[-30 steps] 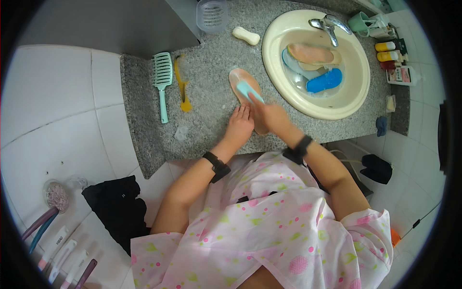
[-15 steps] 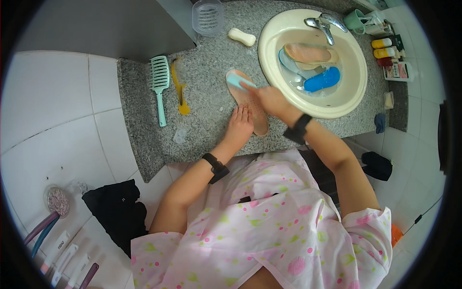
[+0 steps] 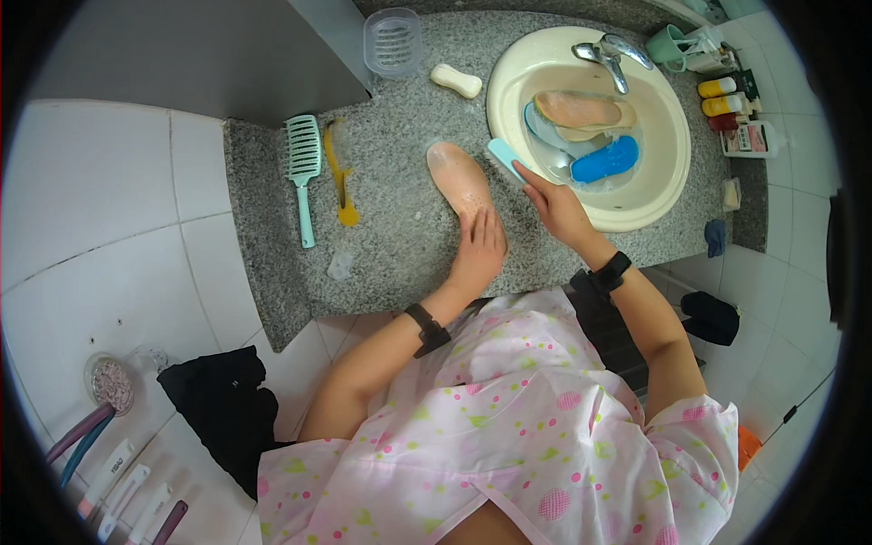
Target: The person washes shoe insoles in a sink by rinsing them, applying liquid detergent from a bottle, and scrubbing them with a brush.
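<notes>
A tan insole (image 3: 457,176) lies on the grey speckled counter (image 3: 391,173), its upper end wet and a little foamy. My left hand (image 3: 481,247) covers its near end, fingers closed together over it. To the right, my right hand (image 3: 558,209) grips a small light-blue scrubbing brush (image 3: 505,159), held off the insole beside the sink's rim. In the cream oval sink (image 3: 509,73), another tan insole (image 3: 581,111) and a bright blue insole (image 3: 605,159) lie in soapy water, with a paler blue one partly hidden beneath.
On the left lie a mint hairbrush (image 3: 303,168) and a yellow comb-like item (image 3: 341,182). A white soap bar (image 3: 456,80) and a clear soap dish (image 3: 393,43) sit at the back. Chrome faucet (image 3: 614,56), green cup (image 3: 668,47) and bottles (image 3: 719,98) stand around the sink.
My right hand has lifted the brush off the insole and moved it right, toward the sink. My left hand has shifted slightly right and down, onto the insole's near end.
</notes>
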The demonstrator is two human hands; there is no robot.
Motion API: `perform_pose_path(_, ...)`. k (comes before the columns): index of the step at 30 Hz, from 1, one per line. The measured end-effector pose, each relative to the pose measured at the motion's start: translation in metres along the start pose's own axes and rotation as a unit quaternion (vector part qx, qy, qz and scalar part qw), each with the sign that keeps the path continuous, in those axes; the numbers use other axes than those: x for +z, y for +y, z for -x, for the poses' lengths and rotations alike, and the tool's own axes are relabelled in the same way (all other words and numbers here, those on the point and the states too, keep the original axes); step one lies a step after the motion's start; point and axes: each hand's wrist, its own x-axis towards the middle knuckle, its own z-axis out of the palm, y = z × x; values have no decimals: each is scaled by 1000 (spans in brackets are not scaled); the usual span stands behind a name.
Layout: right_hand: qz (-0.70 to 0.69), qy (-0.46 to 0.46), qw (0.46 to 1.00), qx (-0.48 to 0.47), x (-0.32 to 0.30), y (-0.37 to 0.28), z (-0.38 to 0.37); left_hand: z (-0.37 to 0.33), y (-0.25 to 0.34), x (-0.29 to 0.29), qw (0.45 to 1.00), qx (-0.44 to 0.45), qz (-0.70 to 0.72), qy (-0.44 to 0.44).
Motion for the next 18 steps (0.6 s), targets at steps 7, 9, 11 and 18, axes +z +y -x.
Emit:
perform_pose_path(7, 61, -45, 997, -33, 6, -5, 22, 42, -51, -9, 978, 8, 194, -69)
perform_pose_path(9, 66, -63, 994, -56, 18, -13, 26, 49, -58, -19, 978, -38, 192, -70)
perform_pose_path(11, 146, -150, 975, -78, 36, -20, 29, 50, -54, -23, 976, -85, 190, -70)
perform_pose_path(18, 180, 8, 982, -61, 47, 7, -26, 44, -42, -11, 974, -108, 194, -52)
